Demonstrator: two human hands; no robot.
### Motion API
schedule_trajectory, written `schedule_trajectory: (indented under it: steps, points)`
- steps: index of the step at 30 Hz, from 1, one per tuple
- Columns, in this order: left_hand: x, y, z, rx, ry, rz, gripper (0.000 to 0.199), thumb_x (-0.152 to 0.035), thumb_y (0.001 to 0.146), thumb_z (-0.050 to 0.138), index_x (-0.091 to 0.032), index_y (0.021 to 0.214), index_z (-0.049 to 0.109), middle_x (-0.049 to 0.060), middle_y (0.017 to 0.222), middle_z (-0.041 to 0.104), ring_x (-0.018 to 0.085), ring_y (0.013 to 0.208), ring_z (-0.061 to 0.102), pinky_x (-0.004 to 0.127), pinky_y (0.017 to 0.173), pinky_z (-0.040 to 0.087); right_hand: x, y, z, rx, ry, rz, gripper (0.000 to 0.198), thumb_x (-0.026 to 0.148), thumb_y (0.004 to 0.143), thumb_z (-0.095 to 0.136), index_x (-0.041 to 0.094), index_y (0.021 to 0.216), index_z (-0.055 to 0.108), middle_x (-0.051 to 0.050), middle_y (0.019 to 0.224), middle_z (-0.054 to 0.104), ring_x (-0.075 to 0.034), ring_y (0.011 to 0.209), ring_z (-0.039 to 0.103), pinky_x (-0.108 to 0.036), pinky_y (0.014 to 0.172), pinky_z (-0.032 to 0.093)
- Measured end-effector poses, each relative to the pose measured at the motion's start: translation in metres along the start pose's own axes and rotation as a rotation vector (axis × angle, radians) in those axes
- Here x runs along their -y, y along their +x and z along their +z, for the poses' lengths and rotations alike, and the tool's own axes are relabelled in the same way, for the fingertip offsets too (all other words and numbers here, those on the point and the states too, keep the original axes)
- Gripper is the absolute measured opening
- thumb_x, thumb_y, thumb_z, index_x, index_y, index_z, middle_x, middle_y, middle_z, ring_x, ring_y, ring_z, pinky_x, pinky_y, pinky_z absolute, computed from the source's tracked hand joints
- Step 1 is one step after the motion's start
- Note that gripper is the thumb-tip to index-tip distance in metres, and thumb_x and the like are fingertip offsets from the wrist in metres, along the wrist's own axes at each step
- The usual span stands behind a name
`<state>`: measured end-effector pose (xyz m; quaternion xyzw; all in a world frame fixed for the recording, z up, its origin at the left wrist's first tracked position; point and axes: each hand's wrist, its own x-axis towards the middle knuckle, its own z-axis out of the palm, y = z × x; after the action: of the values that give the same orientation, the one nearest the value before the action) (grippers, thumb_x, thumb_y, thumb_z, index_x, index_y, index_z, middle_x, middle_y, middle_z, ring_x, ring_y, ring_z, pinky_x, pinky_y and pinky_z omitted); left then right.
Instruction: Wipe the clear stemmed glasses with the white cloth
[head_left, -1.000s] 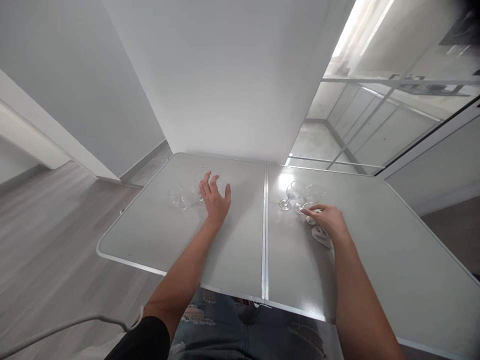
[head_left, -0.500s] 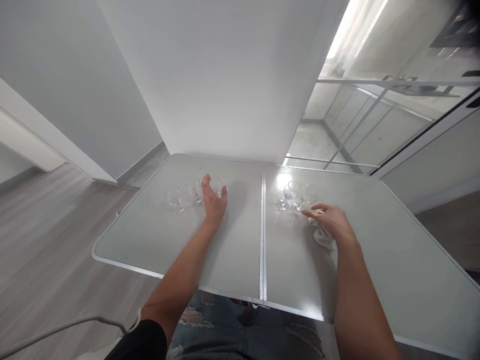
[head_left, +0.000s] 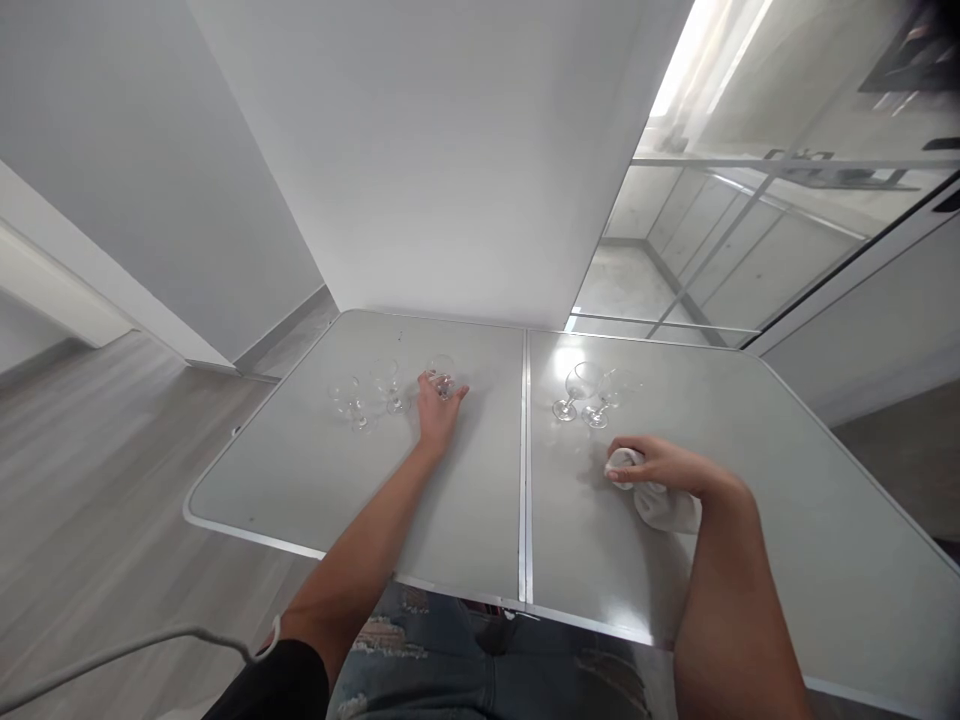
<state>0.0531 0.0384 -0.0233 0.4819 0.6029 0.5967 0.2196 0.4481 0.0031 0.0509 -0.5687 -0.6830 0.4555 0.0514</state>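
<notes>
My left hand is at a clear stemmed glass on the left half of the table, its fingers and thumb curled around the lower part. To its left stand two more stemmed glasses, one nearer and one farther out. On the right half, my right hand is closed on a bunched white cloth, part of which hangs below the palm. Just beyond that hand, a stemmed glass and another stemmed glass stand close together.
The grey folding table has a metal rim and a metal seam down its middle. A white wall rises at its far edge. Glass panels stand at the back right. A pale cable runs to my left arm.
My left hand has shifted right, onto the stemmed glass it partly covered. My right hand has drawn the cloth back toward me, away from the two right-hand glasses.
</notes>
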Motion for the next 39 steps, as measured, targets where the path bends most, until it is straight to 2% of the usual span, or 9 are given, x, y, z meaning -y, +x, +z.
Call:
schedule_trajectory:
  steps: [3, 7, 12, 16, 20, 25, 28, 35, 39]
  points:
    - [-0.004, 0.000, -0.001, 0.034, 0.011, 0.000, 0.039, -0.036, 0.087, 0.070, -0.020, 0.116, 0.050, 0.008, 0.095, 0.072, 0.019, 0.084, 0.069, 0.034, 0.081, 0.051, 0.024, 0.003, 0.013, -0.080, 0.235, -0.239, 0.058, 0.049, 0.064, 0.085, 0.025, 0.114, 0.069, -0.007, 0.111, 0.072, -0.030, 0.103, 0.065, -0.035, 0.085, 0.052]
    - [-0.016, -0.004, -0.001, 0.101, -0.030, 0.117, 0.036, -0.038, 0.087, 0.071, -0.020, 0.112, 0.053, 0.000, 0.080, 0.065, 0.014, 0.067, 0.059, 0.027, 0.070, 0.046, 0.062, 0.022, 0.051, -0.341, 0.695, -0.415, 0.043, 0.038, 0.074, 0.077, 0.025, 0.114, 0.066, -0.005, 0.111, 0.070, -0.026, 0.103, 0.063, -0.035, 0.087, 0.050]
    - [-0.031, -0.019, 0.003, 0.338, -0.195, 0.079, 0.038, -0.045, 0.078, 0.080, -0.021, 0.095, 0.057, -0.006, 0.063, 0.055, 0.009, 0.052, 0.046, 0.022, 0.055, 0.038, 0.092, 0.036, 0.097, -0.203, 1.170, -0.402, 0.028, 0.031, 0.078, 0.070, 0.026, 0.106, 0.070, -0.004, 0.111, 0.073, -0.026, 0.105, 0.065, -0.036, 0.085, 0.051]
    - [-0.036, -0.030, 0.008, 0.650, -0.461, -0.117, 0.053, -0.061, 0.071, 0.080, -0.019, 0.094, 0.058, 0.000, 0.080, 0.068, 0.005, 0.044, 0.041, 0.021, 0.044, 0.035, 0.100, 0.040, 0.115, -0.149, 1.278, -0.326, 0.025, 0.030, 0.078, 0.071, 0.028, 0.103, 0.068, -0.002, 0.105, 0.073, -0.024, 0.100, 0.065, -0.033, 0.080, 0.051]
    - [-0.041, -0.035, 0.011, 0.813, -0.414, -0.179, 0.060, -0.060, 0.064, 0.086, -0.016, 0.100, 0.065, 0.002, 0.084, 0.067, 0.004, 0.044, 0.045, 0.020, 0.040, 0.037, 0.101, 0.045, 0.117, -0.215, 1.263, -0.268, 0.027, 0.032, 0.075, 0.076, 0.026, 0.100, 0.067, -0.001, 0.097, 0.071, -0.021, 0.094, 0.064, -0.030, 0.079, 0.051]
    - [-0.050, -0.036, 0.010, 0.670, -0.433, -0.220, 0.044, -0.046, 0.070, 0.087, -0.019, 0.095, 0.063, -0.005, 0.066, 0.056, 0.005, 0.045, 0.044, 0.018, 0.039, 0.034, 0.105, 0.039, 0.112, -0.074, 1.263, -0.398, 0.051, 0.051, 0.077, 0.077, 0.030, 0.122, 0.063, -0.003, 0.103, 0.071, -0.024, 0.094, 0.066, -0.034, 0.074, 0.054]
    - [-0.051, -0.033, 0.007, 0.581, -0.486, -0.214, 0.040, -0.042, 0.070, 0.087, -0.020, 0.089, 0.060, -0.007, 0.061, 0.050, 0.003, 0.042, 0.036, 0.017, 0.038, 0.028, 0.106, 0.038, 0.115, -0.024, 1.237, -0.474, 0.076, 0.042, 0.064, 0.090, 0.033, 0.132, 0.057, -0.004, 0.115, 0.069, -0.026, 0.103, 0.065, -0.035, 0.081, 0.055]
    - [-0.047, -0.029, 0.001, 0.577, -0.530, -0.186, 0.033, -0.040, 0.070, 0.086, -0.019, 0.083, 0.064, -0.009, 0.051, 0.043, 0.002, 0.036, 0.030, 0.019, 0.037, 0.031, 0.105, 0.039, 0.114, -0.412, 1.414, -0.453, 0.067, 0.030, 0.077, 0.079, 0.042, 0.136, 0.049, 0.004, 0.101, 0.068, -0.016, 0.086, 0.063, -0.030, 0.079, 0.053]
    - [-0.048, -0.030, 0.000, 0.601, -0.597, -0.206, 0.032, -0.037, 0.070, 0.087, -0.019, 0.086, 0.067, -0.007, 0.060, 0.053, 0.000, 0.035, 0.029, 0.019, 0.037, 0.033, 0.108, 0.032, 0.109, -0.300, 1.331, -0.440, 0.078, 0.037, 0.080, 0.076, 0.046, 0.148, 0.037, 0.003, 0.100, 0.068, -0.016, 0.084, 0.063, -0.030, 0.076, 0.052]
